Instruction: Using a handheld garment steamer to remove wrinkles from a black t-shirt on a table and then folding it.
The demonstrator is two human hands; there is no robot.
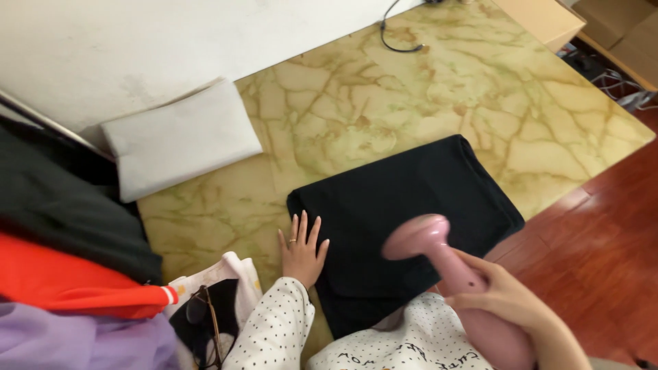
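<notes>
1. My left hand [301, 250] lies flat with the fingers spread wide, palm down on the near left edge of the folded black garment [411, 205]; a ring shows on one finger. It holds nothing, only presses.
2. My right hand [504, 294] is wrapped around the handle of the pink handheld steamer [445, 264], fingers closed about it. The steamer's rounded head points toward my left hand and hangs over the near part of the black garment; I cannot tell whether the head touches the cloth.
3. The black garment lies folded into a rough rectangle on the marbled yellow worktop [384, 103], reaching away from both hands, with its near end close to my body.
4. Beyond my left hand, and to its left, a folded white cloth [181, 133] rests on the worktop, well apart from the black garment.
5. Left of my left hand sits a pile of clothes [68, 274]: dark, red and lilac pieces. Just beside my left sleeve lies a pair of glasses [205, 318] on a pale and black piece.
6. Far beyond both hands a dark cable [397, 41] curls on the worktop.
7. To the right of my right hand the reddish wooden floor [603, 253] shows.
</notes>
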